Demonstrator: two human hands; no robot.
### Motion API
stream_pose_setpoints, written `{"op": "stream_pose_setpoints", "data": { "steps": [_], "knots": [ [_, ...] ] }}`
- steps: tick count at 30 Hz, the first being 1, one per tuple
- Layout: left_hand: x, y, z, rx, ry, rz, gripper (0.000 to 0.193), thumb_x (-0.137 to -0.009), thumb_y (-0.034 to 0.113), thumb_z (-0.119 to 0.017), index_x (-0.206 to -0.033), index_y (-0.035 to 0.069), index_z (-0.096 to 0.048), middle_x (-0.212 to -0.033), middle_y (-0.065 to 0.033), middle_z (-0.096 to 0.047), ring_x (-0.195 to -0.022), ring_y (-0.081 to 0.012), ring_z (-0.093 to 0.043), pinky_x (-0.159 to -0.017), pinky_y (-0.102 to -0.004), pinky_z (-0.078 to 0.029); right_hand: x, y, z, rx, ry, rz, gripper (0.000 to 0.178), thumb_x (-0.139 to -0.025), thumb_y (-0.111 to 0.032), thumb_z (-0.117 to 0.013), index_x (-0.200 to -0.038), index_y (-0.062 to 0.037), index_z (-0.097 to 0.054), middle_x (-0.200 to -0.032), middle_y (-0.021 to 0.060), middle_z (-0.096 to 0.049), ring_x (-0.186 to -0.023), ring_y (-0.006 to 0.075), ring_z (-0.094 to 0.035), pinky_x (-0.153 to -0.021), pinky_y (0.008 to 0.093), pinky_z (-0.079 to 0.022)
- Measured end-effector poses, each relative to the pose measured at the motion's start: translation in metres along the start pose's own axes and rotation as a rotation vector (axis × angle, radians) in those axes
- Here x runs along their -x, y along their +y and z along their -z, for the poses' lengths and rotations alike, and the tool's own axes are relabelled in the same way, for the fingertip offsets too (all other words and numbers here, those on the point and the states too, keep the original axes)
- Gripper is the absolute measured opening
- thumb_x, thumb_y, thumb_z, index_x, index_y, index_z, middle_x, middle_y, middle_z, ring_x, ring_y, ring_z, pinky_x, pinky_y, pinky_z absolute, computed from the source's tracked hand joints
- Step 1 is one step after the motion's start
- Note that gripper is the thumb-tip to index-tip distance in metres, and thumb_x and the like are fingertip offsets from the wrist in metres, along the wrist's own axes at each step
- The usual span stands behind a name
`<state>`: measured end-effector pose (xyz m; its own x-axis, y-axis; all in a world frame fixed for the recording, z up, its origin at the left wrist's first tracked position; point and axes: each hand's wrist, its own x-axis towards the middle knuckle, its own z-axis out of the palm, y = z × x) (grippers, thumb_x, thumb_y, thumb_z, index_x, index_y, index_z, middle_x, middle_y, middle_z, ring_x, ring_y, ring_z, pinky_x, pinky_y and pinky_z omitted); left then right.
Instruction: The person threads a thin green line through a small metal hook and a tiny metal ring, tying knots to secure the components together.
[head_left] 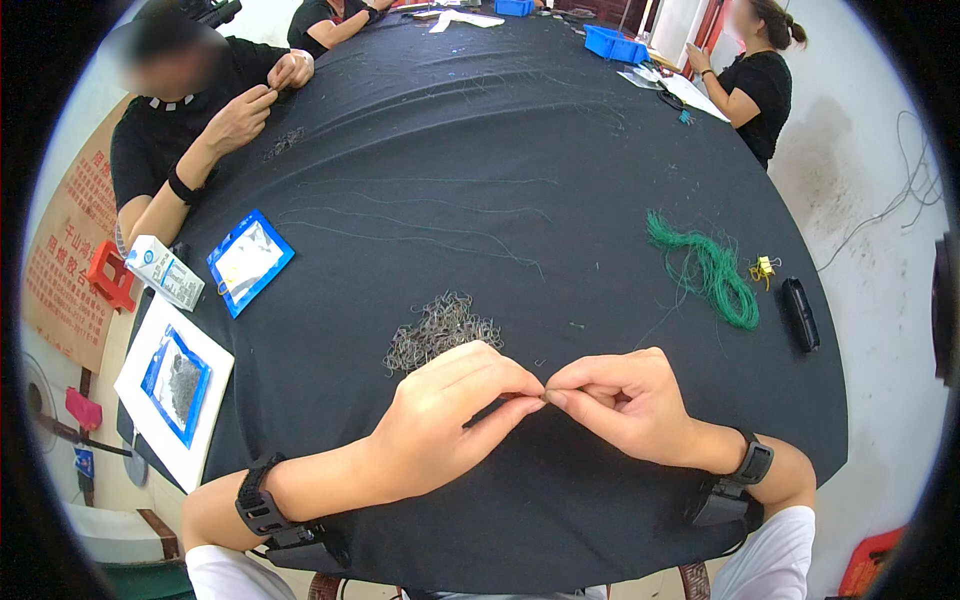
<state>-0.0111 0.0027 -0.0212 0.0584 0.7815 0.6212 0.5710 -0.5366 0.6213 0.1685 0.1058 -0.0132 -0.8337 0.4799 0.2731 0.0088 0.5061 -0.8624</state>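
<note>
Thumb and forefinger of my left hand [450,410] are pinched together, and their tips meet those of my right hand [630,400], which is pinched the same way. Whatever is between the fingertips is too small to make out. Just beyond my left hand lies a heap of small dark metal fish hooks [435,330]. One loose hook [540,363] rests on the cloth near my fingertips. A loose bundle of green thread [712,272] is spread out beyond my right hand. Several single green strands [430,236] stretch across the cloth farther off.
Black cloth covers the table [600,500]. On the right are a yellow clip [764,268] and a black case [800,314]. Left are a blue-edged packet [250,262], a carton [165,272] and a hook packet [178,385] on a white board. Other people work around the far edges.
</note>
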Motion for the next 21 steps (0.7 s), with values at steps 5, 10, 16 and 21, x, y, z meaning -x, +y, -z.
{"op": "stream_pose_setpoints", "data": {
  "steps": [5,10,16,21],
  "knots": [
    [0.0006,0.0037,0.0008,0.052,-0.018,0.111,0.011,-0.076,-0.005,-0.066,-0.087,-0.001,-0.064,-0.082,-0.0115,-0.065,-0.075,-0.0206,-0.064,-0.066,-0.0287,-0.050,-0.0013,-0.0006,0.0015,0.045,-0.012,0.024,0.009,-0.082,-0.001,-0.064,-0.089,0.0002,-0.069,-0.046,-0.0032,-0.042,-0.043,0.0012,-0.033,-0.044,0.0208,-0.026],
    [0.0049,0.0028,-0.0029,0.391,-0.002,0.414,0.009,-0.081,0.000,-0.065,-0.089,-0.002,-0.065,-0.082,-0.0094,-0.066,-0.074,-0.0163,-0.066,-0.067,-0.0251,-0.051,0.0006,0.0027,-0.0006,0.003,0.009,0.006,0.007,-0.082,-0.005,-0.064,-0.088,-0.0036,-0.068,-0.047,-0.0033,-0.037,-0.046,0.0013,-0.030,-0.043,0.0228,-0.026],
    [0.0026,0.0044,0.0001,0.223,-0.056,0.323,0.009,-0.080,0.002,-0.067,-0.089,0.000,-0.065,-0.081,-0.0091,-0.065,-0.073,-0.0166,-0.065,-0.066,-0.0262,-0.051,-0.0004,-0.0009,0.0000,0.020,-0.004,0.000,0.006,-0.082,-0.006,-0.065,-0.087,-0.0036,-0.068,-0.046,-0.0016,-0.036,-0.044,0.0027,-0.030,-0.042,0.0239,-0.026],
    [0.0014,0.0055,0.0006,0.081,-0.036,0.209,0.008,-0.078,0.001,-0.067,-0.085,0.001,-0.064,-0.078,-0.0090,-0.063,-0.071,-0.0188,-0.063,-0.064,-0.0278,-0.050,-0.0018,0.0011,-0.0021,0.060,0.007,0.027,0.007,-0.081,-0.007,-0.065,-0.087,-0.0050,-0.068,-0.047,0.0002,-0.035,-0.043,0.0048,-0.031,-0.043,0.0249,-0.027]
  ]
}}
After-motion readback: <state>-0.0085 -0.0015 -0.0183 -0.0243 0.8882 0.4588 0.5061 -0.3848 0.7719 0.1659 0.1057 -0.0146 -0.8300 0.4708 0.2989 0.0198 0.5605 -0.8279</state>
